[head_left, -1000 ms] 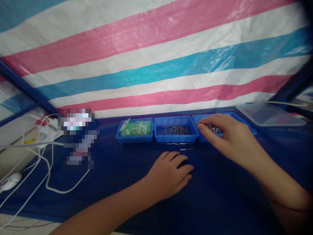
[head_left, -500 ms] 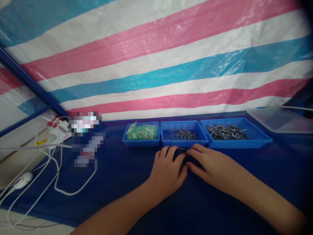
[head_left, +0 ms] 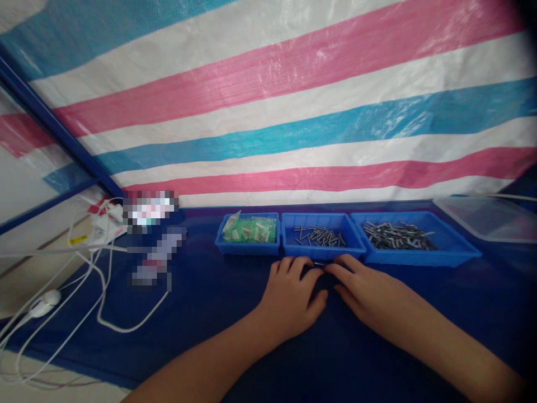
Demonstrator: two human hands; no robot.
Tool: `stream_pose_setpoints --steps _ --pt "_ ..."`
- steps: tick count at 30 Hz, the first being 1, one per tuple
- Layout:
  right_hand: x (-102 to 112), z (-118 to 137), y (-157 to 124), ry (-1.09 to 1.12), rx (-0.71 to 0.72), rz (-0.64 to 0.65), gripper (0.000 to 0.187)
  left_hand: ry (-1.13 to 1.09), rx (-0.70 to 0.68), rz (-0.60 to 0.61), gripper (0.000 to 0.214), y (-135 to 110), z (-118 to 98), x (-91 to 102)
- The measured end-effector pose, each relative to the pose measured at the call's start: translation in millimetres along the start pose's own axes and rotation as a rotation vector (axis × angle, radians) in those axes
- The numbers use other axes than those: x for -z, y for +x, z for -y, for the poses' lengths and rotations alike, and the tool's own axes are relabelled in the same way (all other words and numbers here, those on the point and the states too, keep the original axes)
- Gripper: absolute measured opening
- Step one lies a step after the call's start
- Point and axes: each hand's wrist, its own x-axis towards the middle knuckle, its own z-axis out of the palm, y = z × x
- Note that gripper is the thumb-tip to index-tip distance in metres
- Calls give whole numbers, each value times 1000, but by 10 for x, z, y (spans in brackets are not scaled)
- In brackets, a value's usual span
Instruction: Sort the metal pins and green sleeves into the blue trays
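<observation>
In front of the middle blue bin, a thin metal pin [head_left: 319,263] shows between my two hands near the tabletop. My left hand [head_left: 287,296] is bent over its left end, fingers curled and thumb lower down, away from the index finger. From the other side my right hand [head_left: 364,285] closes its fingers at the right end of the pin. Both sets of fingertips are partly hidden. Behind them, the middle bin [head_left: 289,246] holds several loose metal pins [head_left: 325,237]. The right bin [head_left: 423,257] carries a heap of dark metal pieces [head_left: 394,236].
The left blue bin [head_left: 247,249] contains green plastic bags [head_left: 251,229] with small pieces inside. A clear plastic lid [head_left: 486,218] lies at the far right. White cables [head_left: 100,302] tangle on the left beside blurred items. A striped sheet [head_left: 293,123] hangs behind the blue table [head_left: 201,302].
The whole view has shifted slightly, so the bins sit a little lower and further right. My left thumb has come slightly away from the index finger. Both hands stay around the pin.
</observation>
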Motion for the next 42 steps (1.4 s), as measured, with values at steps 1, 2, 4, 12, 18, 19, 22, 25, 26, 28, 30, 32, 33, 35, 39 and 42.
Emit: stream_pose_setpoints --steps 1,2,4,12,18,19,22,25,26,28,30,32,33,35,39,42 --pt "-4 -4 8 2 3 4 26 0 -4 1 31 6 10 3" --pt "-7 -8 16 6 9 6 27 2 -10 1 30 14 22 6" --pt "-14 -16 27 21 27 5 28 10 -20 0 29 33 51 8" --pt "-12 -9 57 97 74 4 15 3 -110 51 24 103 189 -15" --pt "4 54 71 144 72 -36 15 4 -93 38 27 107 240 -48" --pt "10 59 76 149 71 -37 15 11 -90 33 28 106 243 -50" --pt "33 66 95 160 77 -36 17 6 -93 3 27 109 250 -44" --pt "43 84 114 169 86 -63 20 -53 -106 -79 28 122 249 -19" --pt "41 97 119 181 91 -79 21 -90 -113 -125 29 127 243 -8" --pt "31 132 131 249 108 -116 23 -204 -128 -227 29 137 222 18" --pt "20 171 147 367 123 -150 18 -361 -117 -322 27 144 191 40" --pt "18 198 167 498 120 -178 12 -511 -67 -376 24 150 166 53" --pt "22 204 176 559 105 -195 14 -569 -28 -389 23 153 160 56" --pt "36 199 189 670 53 -243 16 -648 56 -391 22 159 161 53" --pt "60 175 189 824 -77 -359 17 -755 173 -319 20 154 173 10" --pt "56 183 178 887 -141 -405 19 -854 193 -242 19 135 149 -38"
